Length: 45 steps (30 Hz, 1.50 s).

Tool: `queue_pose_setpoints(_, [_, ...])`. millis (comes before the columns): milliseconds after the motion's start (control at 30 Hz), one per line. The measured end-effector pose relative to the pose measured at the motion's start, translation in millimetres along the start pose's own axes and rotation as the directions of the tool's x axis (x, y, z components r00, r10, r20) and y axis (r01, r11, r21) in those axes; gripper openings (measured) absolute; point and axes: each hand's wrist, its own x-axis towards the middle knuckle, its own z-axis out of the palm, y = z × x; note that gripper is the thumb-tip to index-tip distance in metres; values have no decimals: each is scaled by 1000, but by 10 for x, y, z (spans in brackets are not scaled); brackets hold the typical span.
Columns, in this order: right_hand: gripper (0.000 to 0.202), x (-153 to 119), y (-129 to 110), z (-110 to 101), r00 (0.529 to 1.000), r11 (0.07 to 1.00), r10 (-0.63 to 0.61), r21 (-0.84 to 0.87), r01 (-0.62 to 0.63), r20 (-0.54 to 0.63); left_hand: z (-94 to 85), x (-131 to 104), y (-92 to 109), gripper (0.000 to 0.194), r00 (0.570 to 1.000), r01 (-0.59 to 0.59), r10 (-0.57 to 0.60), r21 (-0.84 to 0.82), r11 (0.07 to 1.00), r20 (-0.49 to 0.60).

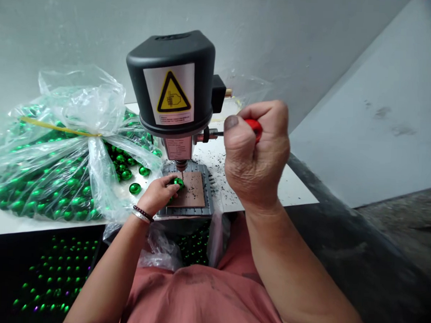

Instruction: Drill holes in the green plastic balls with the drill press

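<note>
A black drill press (170, 84) with a yellow warning label stands on the white table. Under its thin bit, my left hand (160, 193) holds a shiny green ball (178, 183) over a brown board (193, 191) on the grey machine base (209, 199). My right hand (260, 153) is wrapped round the red knob (255, 129) of the press's lever, to the right of the machine head. The bit's tip is at the ball; whether it has entered the ball I cannot tell. Beside my left hand lies a loose green ball (135, 189).
A large clear plastic bag (74, 142) full of green balls covers the table's left part. Dark shavings dot the white table (292, 187) right of the base. Below the edge, many green balls (59, 269) sit in rows at left, with more under the press. Grey walls stand behind.
</note>
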Motion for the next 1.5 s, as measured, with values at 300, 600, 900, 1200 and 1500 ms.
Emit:
queue_pose_setpoints(300, [12,-5,-12,-7,999,999,34,-17,-34,19,62,-27,179,40,991,-123,132,254,959,-16])
queue_pose_setpoints(600, [13,-25,-15,-44,996,998,69,-12,-69,58,139,-3,167,30,976,-166,209,414,895,-61])
queue_pose_setpoints(900, [15,-33,-15,-61,997,998,61,-19,-60,52,119,24,139,23,980,-117,179,477,871,-87])
queue_pose_setpoints(1200, [12,-120,3,-85,999,993,-28,-118,31,27,132,26,122,26,983,-91,164,543,835,-88])
queue_pose_setpoints(1500, [8,-335,52,-117,996,973,-79,-214,87,44,139,11,133,26,983,-92,163,543,835,-84])
